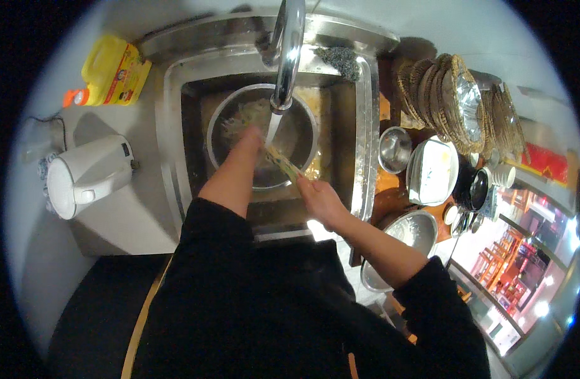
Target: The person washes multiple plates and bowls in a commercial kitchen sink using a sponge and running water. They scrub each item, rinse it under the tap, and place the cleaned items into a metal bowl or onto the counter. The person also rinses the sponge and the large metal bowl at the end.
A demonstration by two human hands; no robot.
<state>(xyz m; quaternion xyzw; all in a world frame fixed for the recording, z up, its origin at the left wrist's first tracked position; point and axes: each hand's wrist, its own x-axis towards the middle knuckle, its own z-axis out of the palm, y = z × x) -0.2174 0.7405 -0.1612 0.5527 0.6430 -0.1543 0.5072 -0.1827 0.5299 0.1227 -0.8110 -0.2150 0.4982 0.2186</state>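
A round metal basin (310,113) sits in the stainless steel sink (271,208). From the curved chrome faucet (290,61) a stream of water (272,129) falls into it. My left hand (254,133) is down inside the basin, blurred, its fingers hard to make out. Pale, stringy pieces (245,116) lie around and beyond it. My right hand (320,199) is closed on the near end of a long, pale green and yellowish bundle (282,163). That bundle slants over the basin's near rim toward my left hand; its exact kind is unclear.
Left of the sink stand a yellow jug with an orange cap (112,73) and a white electric kettle (91,175). A dark scouring pad (342,61) rests on the back ledge. To the right are woven baskets (441,99), stacked white dishes (434,170) and metal bowls (395,149).
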